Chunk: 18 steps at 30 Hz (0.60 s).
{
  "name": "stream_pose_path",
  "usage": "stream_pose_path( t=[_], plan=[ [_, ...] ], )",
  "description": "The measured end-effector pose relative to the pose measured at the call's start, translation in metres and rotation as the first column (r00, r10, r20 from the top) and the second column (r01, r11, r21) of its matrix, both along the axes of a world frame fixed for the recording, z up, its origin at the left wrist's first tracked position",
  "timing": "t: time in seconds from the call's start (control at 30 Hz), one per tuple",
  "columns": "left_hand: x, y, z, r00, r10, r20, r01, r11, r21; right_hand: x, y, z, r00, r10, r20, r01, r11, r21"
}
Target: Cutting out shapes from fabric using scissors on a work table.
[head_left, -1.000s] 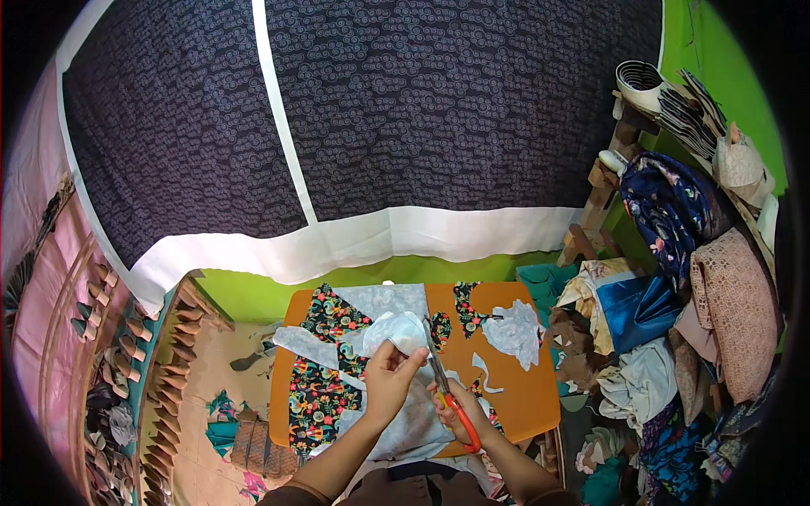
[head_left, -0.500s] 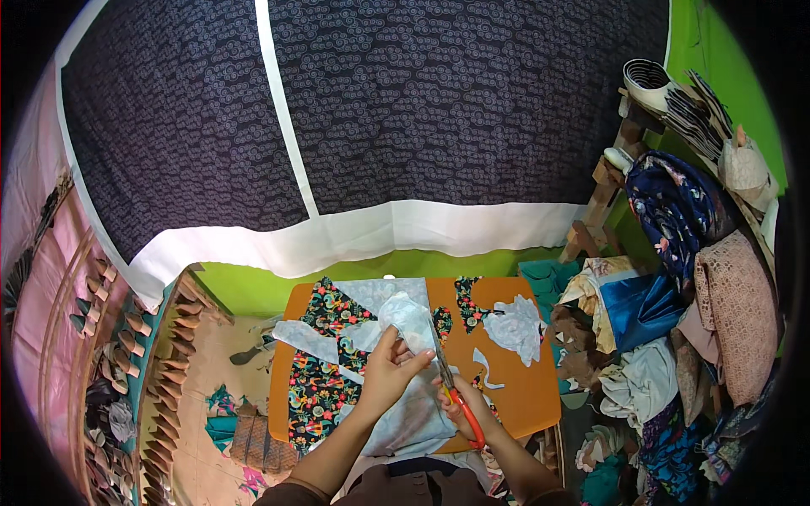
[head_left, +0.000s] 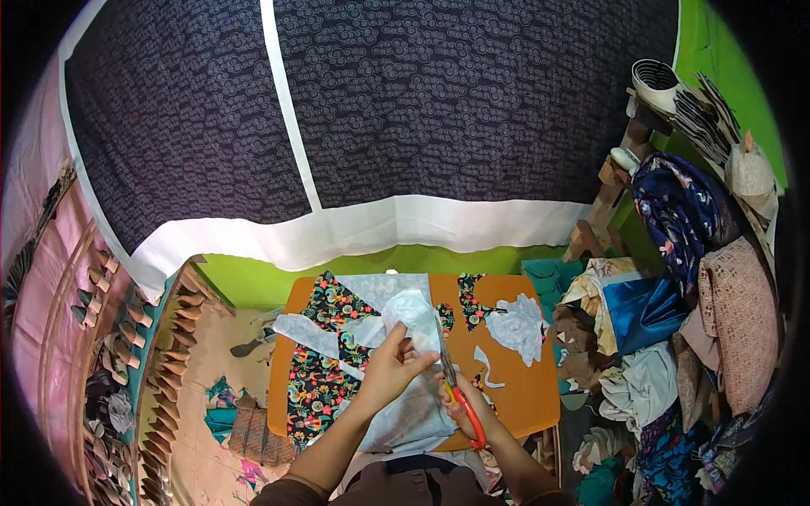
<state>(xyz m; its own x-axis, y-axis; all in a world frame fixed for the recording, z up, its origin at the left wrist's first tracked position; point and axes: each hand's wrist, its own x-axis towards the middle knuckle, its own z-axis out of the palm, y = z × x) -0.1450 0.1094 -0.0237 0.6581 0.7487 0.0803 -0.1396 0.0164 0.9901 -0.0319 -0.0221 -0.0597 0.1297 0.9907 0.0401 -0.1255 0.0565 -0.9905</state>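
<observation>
My left hand (head_left: 391, 367) pinches a small pale piece of fabric (head_left: 408, 309) between thumb and fingers, above the table. Red-handled scissors (head_left: 469, 413) are gripped in my right hand (head_left: 460, 407), their blades pointing away from me along the right edge of that piece. Whether the blades are parted I cannot make out. Beneath my hands lies a larger pale cloth (head_left: 411, 422). Black floral fabric (head_left: 316, 396) with its pale reverse side partly turned up spreads to the left.
On the orange table (head_left: 527, 396), a crumpled pale scrap (head_left: 516, 329), a thin curved strip (head_left: 483, 367) and floral offcuts (head_left: 469, 295) lie to the right. Piled cloth (head_left: 641, 384) rises beside the table. Racks of wooden shoe-shaped forms (head_left: 164, 405) stand left; a dark patterned curtain (head_left: 472, 110) hangs ahead.
The pale piece in my left hand has tilted a little. Both hands keep their holds, and the whole view has shifted very slightly.
</observation>
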Motion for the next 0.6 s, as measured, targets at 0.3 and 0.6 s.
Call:
stream_pose_path(
  t=[0.3, 0.6],
  plan=[
    [0.003, -0.002, 0.006, 1.000, 0.014, 0.000, -0.014, 1.000, 0.004, 0.003, -0.011, 0.001, 0.996, -0.083, 0.017, 0.084, 0.994, -0.076],
    [0.000, -0.001, -0.006, 0.985, 0.010, -0.173, 0.020, 0.985, 0.169, 0.005, -0.009, 0.006, 0.999, -0.028, 0.031, 0.029, 0.999, -0.024]
  ],
)
